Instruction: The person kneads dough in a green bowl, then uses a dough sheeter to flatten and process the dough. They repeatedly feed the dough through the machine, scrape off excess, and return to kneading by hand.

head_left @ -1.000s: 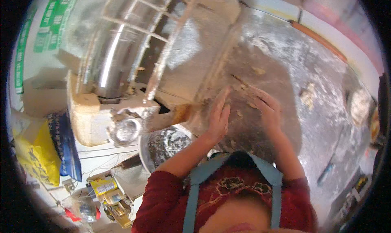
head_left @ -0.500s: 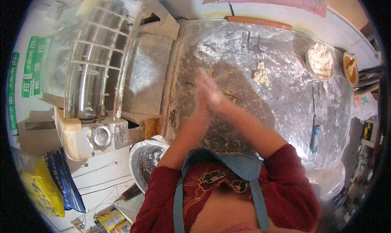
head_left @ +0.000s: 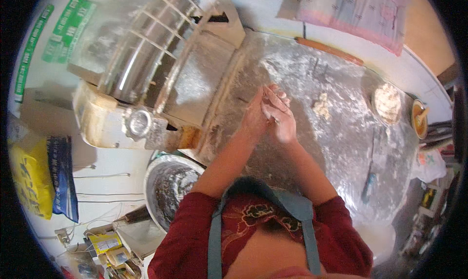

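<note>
Above the floury metal worktop (head_left: 341, 152), my left hand (head_left: 257, 112) and my right hand (head_left: 282, 119) are clasped together. Their fingers are closed round each other, and white flour coats the fingers of the right. The palms are hidden, so whether anything small lies between them does not show. To the right of my hands, a small heap of crumbly dough scraps (head_left: 321, 106) lies on the worktop. Farther right stands a bowl of flour (head_left: 387, 103).
On the left is a dough roller machine (head_left: 141, 64) with a guard and a round knob (head_left: 137, 123). Below it sits a large metal basin (head_left: 168, 186). A wooden stick (head_left: 329, 50) lies along the far edge. A blue-handled knife (head_left: 369, 187) and a small orange-brown bowl (head_left: 419, 118) are at right.
My hands went from flat palms pressed together to a clasp with curled fingers. The whole view has turned and shifted, so the machine now appears more tilted.
</note>
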`<state>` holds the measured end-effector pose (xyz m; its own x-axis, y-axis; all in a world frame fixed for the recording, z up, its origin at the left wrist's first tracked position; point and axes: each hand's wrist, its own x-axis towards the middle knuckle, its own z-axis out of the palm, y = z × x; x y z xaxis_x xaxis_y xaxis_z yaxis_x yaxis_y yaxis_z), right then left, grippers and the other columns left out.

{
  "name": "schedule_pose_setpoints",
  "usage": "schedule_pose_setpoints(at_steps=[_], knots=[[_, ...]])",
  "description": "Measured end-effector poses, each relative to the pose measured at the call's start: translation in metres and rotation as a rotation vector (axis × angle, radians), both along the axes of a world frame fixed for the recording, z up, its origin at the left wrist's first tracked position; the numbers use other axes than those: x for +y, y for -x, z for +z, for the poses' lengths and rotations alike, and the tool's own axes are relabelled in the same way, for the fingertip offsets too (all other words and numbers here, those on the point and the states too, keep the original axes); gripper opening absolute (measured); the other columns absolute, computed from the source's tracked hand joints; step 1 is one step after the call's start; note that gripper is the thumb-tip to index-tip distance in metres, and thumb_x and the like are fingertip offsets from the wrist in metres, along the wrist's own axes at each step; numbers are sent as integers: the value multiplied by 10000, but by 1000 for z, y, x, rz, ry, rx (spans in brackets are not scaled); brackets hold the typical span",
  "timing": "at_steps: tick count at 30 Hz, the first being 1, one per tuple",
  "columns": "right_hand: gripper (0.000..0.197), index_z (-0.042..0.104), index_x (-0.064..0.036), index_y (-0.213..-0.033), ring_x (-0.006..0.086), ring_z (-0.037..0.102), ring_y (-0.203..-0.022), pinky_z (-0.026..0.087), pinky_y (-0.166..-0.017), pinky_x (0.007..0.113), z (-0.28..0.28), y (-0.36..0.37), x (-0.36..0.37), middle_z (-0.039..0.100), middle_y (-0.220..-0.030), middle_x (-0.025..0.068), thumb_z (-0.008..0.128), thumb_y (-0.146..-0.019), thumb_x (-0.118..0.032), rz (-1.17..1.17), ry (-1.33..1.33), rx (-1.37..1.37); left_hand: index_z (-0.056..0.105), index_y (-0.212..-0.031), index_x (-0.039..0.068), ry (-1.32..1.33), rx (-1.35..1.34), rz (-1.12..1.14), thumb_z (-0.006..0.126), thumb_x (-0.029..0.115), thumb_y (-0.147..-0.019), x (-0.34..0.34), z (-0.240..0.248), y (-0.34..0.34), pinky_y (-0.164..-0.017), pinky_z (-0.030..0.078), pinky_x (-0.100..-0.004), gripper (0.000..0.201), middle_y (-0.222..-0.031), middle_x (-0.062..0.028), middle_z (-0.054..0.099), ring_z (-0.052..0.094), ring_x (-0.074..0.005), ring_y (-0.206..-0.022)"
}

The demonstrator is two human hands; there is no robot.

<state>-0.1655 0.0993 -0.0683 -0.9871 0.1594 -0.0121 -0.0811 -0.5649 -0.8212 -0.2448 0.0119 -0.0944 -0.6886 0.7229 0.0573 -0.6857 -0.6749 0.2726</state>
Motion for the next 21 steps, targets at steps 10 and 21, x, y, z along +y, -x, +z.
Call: schedule_pose_setpoints(at_steps=[10, 21], knots=[[422, 446, 11, -1295, 290, 432, -1238, 307, -1059, 378, -44, -6, -9, 446, -1347, 144, 510, -885, -66, -235, -1156, 415, 529, -836, 106, 723, -76, 358, 467, 390, -915, 4, 40, -28, -703, 451, -366, 301, -741, -47, 513, 502, -211, -719], [372, 496, 51, -1237, 264, 470, -1208, 358, -1019, 345, -27, -9, 11, 534, -1240, 174, 484, -888, -77, -100, -881, 377, 546, -865, 57, 1175, 324, 561, 475, 297, -942, 5, 26, -7, -599, 421, -298, 262, -765, -46, 502, 480, -136, -686]])
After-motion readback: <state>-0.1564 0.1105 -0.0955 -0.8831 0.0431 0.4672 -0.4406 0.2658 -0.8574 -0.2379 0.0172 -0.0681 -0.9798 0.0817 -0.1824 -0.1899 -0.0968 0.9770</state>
